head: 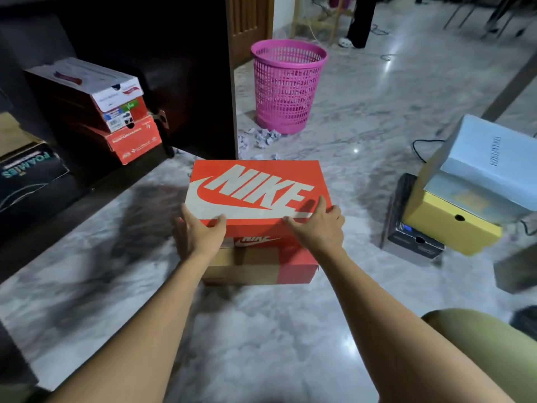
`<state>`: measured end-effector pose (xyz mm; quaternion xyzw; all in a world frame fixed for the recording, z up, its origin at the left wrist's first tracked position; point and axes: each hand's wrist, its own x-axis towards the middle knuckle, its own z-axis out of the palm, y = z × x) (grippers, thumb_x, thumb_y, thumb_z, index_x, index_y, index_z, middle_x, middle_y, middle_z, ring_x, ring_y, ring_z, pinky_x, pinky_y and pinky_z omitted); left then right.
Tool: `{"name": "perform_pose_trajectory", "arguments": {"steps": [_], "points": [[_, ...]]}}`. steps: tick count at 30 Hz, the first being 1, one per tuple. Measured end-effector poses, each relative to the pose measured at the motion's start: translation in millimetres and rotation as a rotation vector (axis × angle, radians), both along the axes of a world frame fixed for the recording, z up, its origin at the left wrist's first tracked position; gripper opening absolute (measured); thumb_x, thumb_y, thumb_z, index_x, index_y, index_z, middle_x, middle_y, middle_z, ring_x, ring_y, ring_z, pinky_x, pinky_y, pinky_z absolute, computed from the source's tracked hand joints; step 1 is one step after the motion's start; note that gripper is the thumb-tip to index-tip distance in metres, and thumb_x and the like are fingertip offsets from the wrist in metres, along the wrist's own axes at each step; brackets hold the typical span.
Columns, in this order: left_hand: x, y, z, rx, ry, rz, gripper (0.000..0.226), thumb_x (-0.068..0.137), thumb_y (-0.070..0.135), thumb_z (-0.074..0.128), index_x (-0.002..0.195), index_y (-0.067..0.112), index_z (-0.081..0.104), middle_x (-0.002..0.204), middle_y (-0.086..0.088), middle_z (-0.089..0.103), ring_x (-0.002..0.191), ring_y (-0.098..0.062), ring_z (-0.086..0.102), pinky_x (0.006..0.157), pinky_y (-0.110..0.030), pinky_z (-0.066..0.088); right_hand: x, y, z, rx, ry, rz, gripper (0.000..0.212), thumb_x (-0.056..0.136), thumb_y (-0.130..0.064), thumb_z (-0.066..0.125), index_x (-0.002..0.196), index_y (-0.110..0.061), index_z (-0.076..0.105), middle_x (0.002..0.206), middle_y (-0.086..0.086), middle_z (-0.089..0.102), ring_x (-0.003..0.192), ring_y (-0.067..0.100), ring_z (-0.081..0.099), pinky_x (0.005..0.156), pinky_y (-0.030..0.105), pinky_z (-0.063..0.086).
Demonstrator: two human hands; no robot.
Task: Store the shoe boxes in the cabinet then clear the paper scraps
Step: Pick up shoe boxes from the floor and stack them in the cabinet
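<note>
Both hands take hold of the orange shoe box (255,184) on the floor, just in front of the open cabinet (200,82).

The cabinet at the left already holds stacked boxes (116,112). The left hand (199,231) grips the box's near left corner, thumb on the lid and fingers curled round the side. The right hand (319,228) does likewise at the near right corner. The box is orange card with a big white logo. It is probably light and stiff, but the lid may lift off, so a hold under the base looks safer.
</note>
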<state>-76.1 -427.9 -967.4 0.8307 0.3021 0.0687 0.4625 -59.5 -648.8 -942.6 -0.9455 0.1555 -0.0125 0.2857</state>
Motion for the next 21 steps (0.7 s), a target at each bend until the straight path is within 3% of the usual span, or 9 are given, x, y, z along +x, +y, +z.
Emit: {"name": "perform_pose_trajectory", "arguments": {"steps": [6,10,12,15,21], "points": [[-36.0,14.1,-8.2,0.287,-0.123,0.098,0.077,0.078,0.059,0.065,0.137,0.020,0.035,0.134,-0.009,0.048,0.119,-0.031,0.051,0.090,-0.050,0.050,-18.1,-22.7,-17.6,0.081,-0.143,0.054,0.094,0.072,-0.068,0.069,0.146,-0.023,0.032,0.132,0.008,0.037,0.128,0.029,0.037,0.098,0.043,0.044],[-46.3,22.8,-19.0,0.156,-0.136,0.108,0.070,0.080,0.063,0.060,0.134,0.023,0.041,0.128,-0.005,0.053,0.112,-0.028,0.058,0.088,-0.047,0.052,-22.4,-40.0,-26.0,0.261,-0.094,0.031,0.090,0.069,-0.070,0.072,0.141,-0.030,0.036,0.124,0.000,0.042,0.112,0.016,0.051,0.096,0.038,0.048],[-46.0,23.1,-22.0,0.051,-0.120,0.110,0.060,0.078,0.067,0.057,0.123,0.029,0.047,0.119,-0.001,0.056,0.105,-0.026,0.059,0.087,-0.047,0.054,-22.7,-43.5,-28.1,0.431,-0.079,0.052,0.090,0.067,-0.067,0.078,0.137,-0.027,0.039,0.125,-0.003,0.054,0.101,0.006,0.060,0.086,0.024,0.053],[-44.8,21.5,-18.3,-0.059,-0.127,0.099,0.045,0.083,0.060,0.059,0.117,0.032,0.049,0.111,0.003,0.061,0.100,-0.022,0.060,0.084,-0.041,0.054,-23.4,-43.9,-27.0,0.557,-0.086,0.108,0.085,0.070,-0.048,0.086,0.136,-0.022,0.039,0.120,-0.008,0.062,0.097,-0.003,0.061,0.066,0.003,0.046],[-46.5,25.2,-10.7,-0.121,-0.139,0.101,0.043,0.087,0.049,0.064,0.120,0.027,0.050,0.111,0.001,0.062,0.096,-0.019,0.060,0.074,-0.031,0.049,-21.3,-39.4,-25.5,0.555,-0.114,0.172,0.089,0.064,-0.046,0.089,0.134,-0.024,0.040,0.121,-0.010,0.061,0.105,0.005,0.061,0.069,0.006,0.044]]}}
